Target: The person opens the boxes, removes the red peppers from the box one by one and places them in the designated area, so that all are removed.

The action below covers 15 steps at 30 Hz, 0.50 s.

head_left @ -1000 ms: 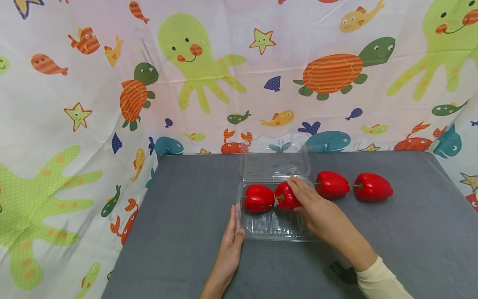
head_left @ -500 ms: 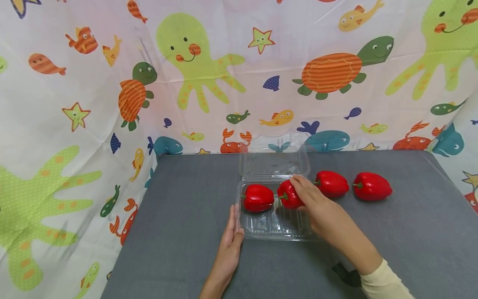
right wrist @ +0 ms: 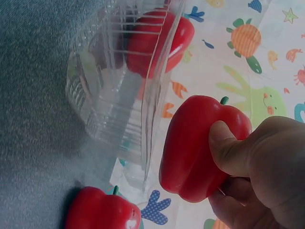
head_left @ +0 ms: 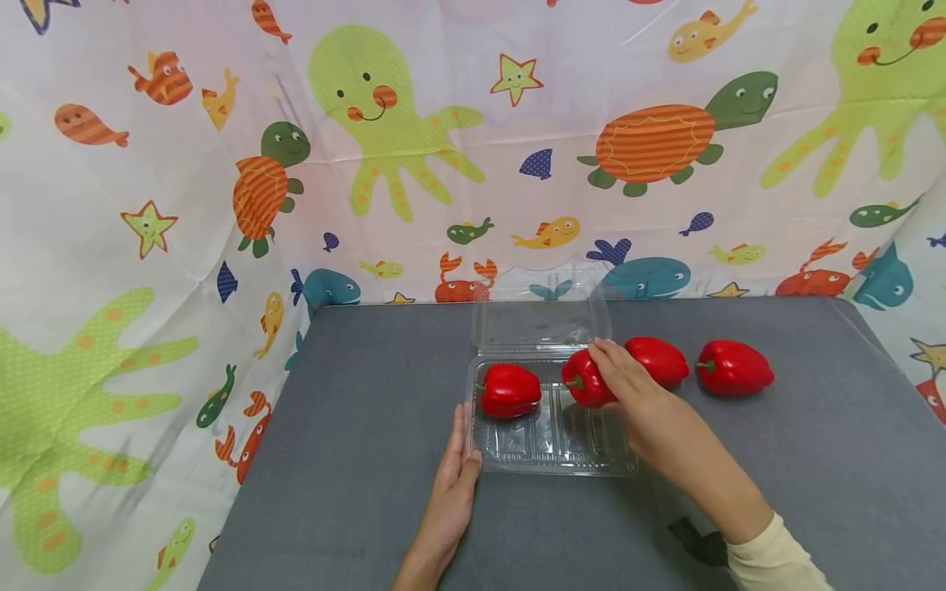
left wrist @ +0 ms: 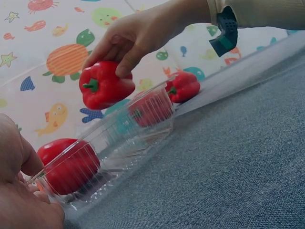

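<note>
My right hand (head_left: 650,406) grips a red bell pepper (right wrist: 198,148) with a green stem, thumb on one side and fingers on the other. In the left wrist view this pepper hangs above the rim of a clear plastic container (head_left: 517,460). The container lies with its lid (head_left: 543,324) folded back. Another red bell pepper (head_left: 510,391) rests inside at the left. My left hand (head_left: 449,497) holds the container's left wall, its thumb near the front corner. Part of the held pepper is hidden behind my right fingers in the head view.
Two more red bell peppers, a nearer one (head_left: 658,361) and a farther one (head_left: 735,368), lie on the grey table (head_left: 355,460) to the right of the container. A cloth curtain (head_left: 436,74) printed with sea animals stands behind the table and along its left side.
My right hand has moved a little to the right with the held pepper, from beside the pepper in the container toward the container's right side. My left hand keeps its place.
</note>
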{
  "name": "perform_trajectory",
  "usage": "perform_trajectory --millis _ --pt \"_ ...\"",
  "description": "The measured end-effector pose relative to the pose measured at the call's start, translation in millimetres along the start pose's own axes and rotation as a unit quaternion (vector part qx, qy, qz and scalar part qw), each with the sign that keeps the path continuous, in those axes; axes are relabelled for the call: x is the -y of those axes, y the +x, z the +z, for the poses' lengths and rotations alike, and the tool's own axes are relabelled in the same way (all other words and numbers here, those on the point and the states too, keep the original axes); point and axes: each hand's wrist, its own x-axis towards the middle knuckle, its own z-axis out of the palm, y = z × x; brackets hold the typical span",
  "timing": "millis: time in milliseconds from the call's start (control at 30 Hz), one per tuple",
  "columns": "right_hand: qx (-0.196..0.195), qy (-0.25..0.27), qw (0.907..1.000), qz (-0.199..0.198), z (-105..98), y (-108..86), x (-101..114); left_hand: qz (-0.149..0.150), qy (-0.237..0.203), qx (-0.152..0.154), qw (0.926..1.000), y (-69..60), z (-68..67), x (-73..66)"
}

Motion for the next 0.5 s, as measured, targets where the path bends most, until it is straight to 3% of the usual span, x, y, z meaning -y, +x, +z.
perform_trajectory --millis 500 --pt "-0.001 -0.009 0.9997 0.022 -12 -12.9 -15 -0.012 0.014 -0.008 0.9998 0.5 1.9 -1.2"
